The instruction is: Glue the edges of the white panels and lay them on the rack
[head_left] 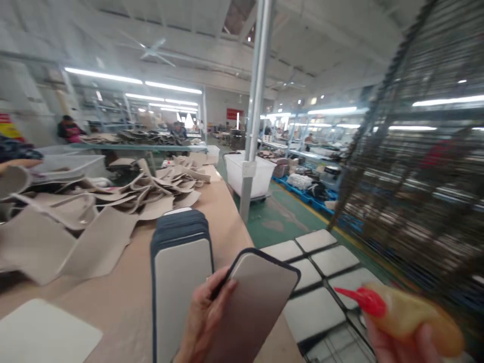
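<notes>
Grey panel (257, 307): at six o'clock on my feed, dark-rimmed and tilted, held by its left edge.
Left hand (206, 307): I have its fingers gripping the panel.
Right hand (385, 348): at four o'clock, holding the squeeze bottle, partly cut off by the frame.
Squeeze bottle (416, 313): yellowish, its red nozzle (372, 301) pointing toward nine o'clock, apart from the panel.
Stack (183, 282): at seven o'clock on the worktop (124, 307), dark-rimmed pieces with a pale face uppermost, just beside the left hand.
Beige sheets (102, 237): I see them curled and heaped near nine o'clock.
White sheet (41, 333): flat on the worktop at eight o'clock.
Pale panels (313, 312): in rows between four and five o'clock, past the worktop's edge.
Metal post (257, 91): at twelve o'clock, in front of the white bin (264, 176).
</notes>
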Tool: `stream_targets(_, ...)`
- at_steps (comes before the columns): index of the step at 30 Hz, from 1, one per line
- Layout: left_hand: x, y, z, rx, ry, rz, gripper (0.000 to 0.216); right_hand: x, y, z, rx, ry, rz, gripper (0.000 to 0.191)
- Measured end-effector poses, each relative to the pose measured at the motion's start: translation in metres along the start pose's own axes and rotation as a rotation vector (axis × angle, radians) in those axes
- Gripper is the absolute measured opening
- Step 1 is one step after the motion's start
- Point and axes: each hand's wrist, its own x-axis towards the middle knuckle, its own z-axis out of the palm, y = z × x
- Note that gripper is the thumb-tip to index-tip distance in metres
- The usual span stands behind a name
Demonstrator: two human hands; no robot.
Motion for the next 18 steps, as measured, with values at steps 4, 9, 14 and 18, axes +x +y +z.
stream_targets(4,0.024,0.038,0.041,0.231,-0.551,0.149,0.039,-0.001,-0.061,-0.013,0.195,0.031,-0.011,0.044)
stream_targets(9,0.043,0.075,0.11,0.307,-1.106,0.306,0.038,0.001,-0.134,-0.038,0.148,-0.166,-0.302,0.06)
stream_targets(14,0.046,0.103,0.166,0.298,-1.585,0.42,0.035,-0.001,-0.165,-0.075,-0.004,-0.294,-0.326,0.059)
stream_targets(18,0.041,0.117,0.192,0.335,-1.807,0.402,0.035,-0.007,-0.17,-0.095,-0.051,-0.285,-0.306,0.063)
